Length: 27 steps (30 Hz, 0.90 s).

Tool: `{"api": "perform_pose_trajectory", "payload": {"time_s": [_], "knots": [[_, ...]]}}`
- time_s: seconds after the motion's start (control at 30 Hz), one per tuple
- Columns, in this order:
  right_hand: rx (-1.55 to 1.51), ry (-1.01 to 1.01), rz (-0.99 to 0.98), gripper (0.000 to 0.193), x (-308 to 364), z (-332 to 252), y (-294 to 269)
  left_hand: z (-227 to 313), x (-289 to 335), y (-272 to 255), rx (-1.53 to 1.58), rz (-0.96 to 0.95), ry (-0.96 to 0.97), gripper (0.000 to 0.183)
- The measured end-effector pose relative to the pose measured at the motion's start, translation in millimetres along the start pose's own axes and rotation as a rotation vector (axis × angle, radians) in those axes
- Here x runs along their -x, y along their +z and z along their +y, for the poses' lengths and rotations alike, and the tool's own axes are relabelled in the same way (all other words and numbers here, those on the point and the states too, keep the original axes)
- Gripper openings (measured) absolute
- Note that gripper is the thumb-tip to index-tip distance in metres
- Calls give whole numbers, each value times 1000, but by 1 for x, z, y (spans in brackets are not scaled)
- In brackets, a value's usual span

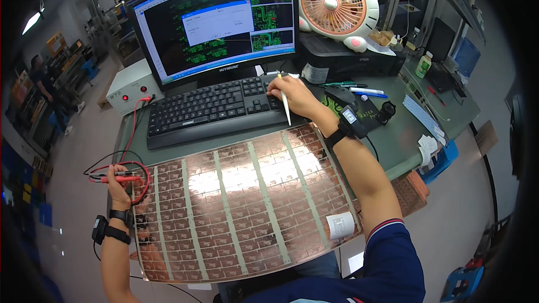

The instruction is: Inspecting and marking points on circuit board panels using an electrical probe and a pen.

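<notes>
My left hand (117, 186) is closed around a red test probe (124, 179) and a black one at the left edge of the panel. Their red and black leads loop around the hand. My right hand (296, 96) rests over the right end of a black keyboard (210, 109), with a white pen-like stick (284, 104) held between its fingers. In front of me lies a large copper-coloured circuit board panel (241, 202), marked off in rows of repeated patterns by pale strips. A white paper label (340, 226) sits at its right near corner.
Behind the keyboard stands a monitor (216, 22) showing green circuit layouts and a dialog box. A white box with red terminals (135, 88) is to its left. A pink-and-white fan (334, 4) stands on a black printer (348, 62). A mouse (341, 97) and several pens lie right.
</notes>
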State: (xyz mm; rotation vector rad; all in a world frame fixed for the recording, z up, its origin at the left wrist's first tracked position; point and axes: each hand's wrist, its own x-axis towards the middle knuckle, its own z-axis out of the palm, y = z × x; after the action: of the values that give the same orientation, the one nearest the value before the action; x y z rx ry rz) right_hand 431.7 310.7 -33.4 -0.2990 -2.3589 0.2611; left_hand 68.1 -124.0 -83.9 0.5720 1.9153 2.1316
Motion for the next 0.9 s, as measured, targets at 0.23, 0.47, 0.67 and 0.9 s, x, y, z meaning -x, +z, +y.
{"api": "perform_pose_trajectory", "payload": {"time_s": [0.23,0.47,0.67,0.9], "knots": [[174,174,98,15,6,30,-13,3,-1,-6,-47,-89,-8,45],[188,47,-43,15,6,16,-9,0,1,-1,-25,-2,-14,45],[51,107,-7,17,-29,-8,-1,-4,-1,-4,-33,-17,22,45],[-93,179,-29,20,-26,-19,4,9,9,3,-21,-18,-20,47]]}}
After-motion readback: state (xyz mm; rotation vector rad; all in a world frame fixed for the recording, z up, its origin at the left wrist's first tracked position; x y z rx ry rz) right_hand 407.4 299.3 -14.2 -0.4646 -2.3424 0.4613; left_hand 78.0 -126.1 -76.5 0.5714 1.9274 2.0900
